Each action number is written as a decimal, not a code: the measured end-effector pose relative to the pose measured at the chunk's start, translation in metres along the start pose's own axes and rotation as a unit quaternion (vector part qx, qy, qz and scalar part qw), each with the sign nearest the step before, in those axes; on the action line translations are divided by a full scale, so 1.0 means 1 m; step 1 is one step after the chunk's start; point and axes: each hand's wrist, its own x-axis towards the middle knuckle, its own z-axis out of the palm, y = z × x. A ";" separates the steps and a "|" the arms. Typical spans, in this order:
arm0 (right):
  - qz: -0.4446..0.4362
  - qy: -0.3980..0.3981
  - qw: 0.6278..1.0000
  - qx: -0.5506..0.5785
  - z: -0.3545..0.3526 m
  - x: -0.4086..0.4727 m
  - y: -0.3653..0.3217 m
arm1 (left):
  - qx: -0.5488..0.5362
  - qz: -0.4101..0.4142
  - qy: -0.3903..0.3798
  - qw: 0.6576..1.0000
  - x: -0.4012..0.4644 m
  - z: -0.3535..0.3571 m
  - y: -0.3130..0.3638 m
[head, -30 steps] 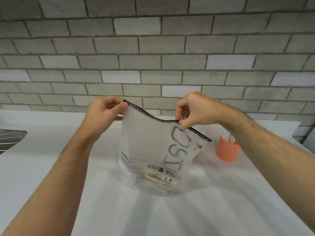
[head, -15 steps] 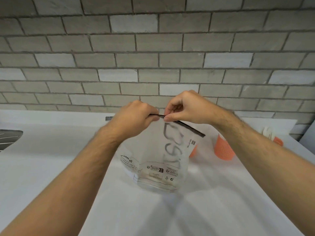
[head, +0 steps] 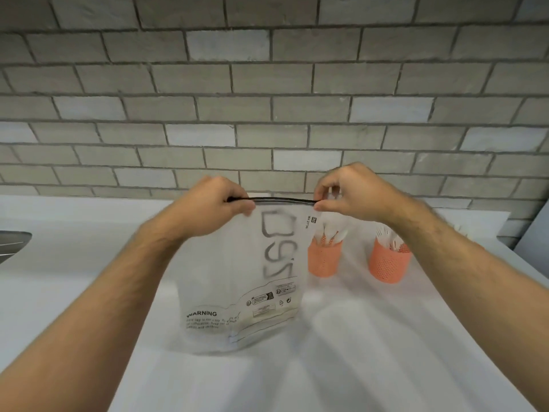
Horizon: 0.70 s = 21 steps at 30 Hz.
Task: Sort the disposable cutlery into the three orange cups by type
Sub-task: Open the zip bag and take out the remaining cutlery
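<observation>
Fingers of the left hand (head: 212, 208) are pinched on the dark zip strip (head: 271, 199) of the clear bag (head: 237, 278); the strip runs level across to the right hand (head: 350, 193), likewise pinched. Cutlery is seen in two orange cups (head: 323, 260), (head: 387, 264), nearer the right hand.

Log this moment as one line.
left hand: pinches zip bag top | right hand: pinches top | bag: upright on counter | two orange cups: hold white cutlery

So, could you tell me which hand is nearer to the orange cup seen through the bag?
The right hand, directly above that orange cup; the left hand pinches the bag farther left.
</observation>
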 end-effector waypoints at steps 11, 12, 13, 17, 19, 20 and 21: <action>-0.073 0.065 0.986 0.133 0.045 -0.002 -0.039 | -0.373 -0.173 -0.066 0.909 -0.015 0.024 0.023; -0.072 0.060 0.985 0.147 0.046 -0.002 -0.040 | -0.390 -0.174 -0.070 0.901 -0.017 0.024 0.022; -0.073 0.057 0.983 0.158 0.047 -0.003 -0.042 | -0.411 -0.174 -0.072 0.892 -0.018 0.024 0.022; -0.072 0.078 0.977 0.184 0.050 -0.004 -0.048 | -0.437 -0.170 -0.088 0.879 -0.021 0.023 0.021; -0.081 0.101 0.973 0.193 0.050 -0.006 -0.050 | -0.440 -0.170 -0.097 0.877 -0.024 0.020 0.019; -0.090 0.113 0.970 0.193 0.050 -0.007 -0.052 | -0.444 -0.170 -0.099 0.874 -0.025 0.018 0.019; -0.103 0.125 0.968 0.190 0.050 -0.008 -0.053 | -0.446 -0.171 -0.100 0.873 -0.026 0.017 0.018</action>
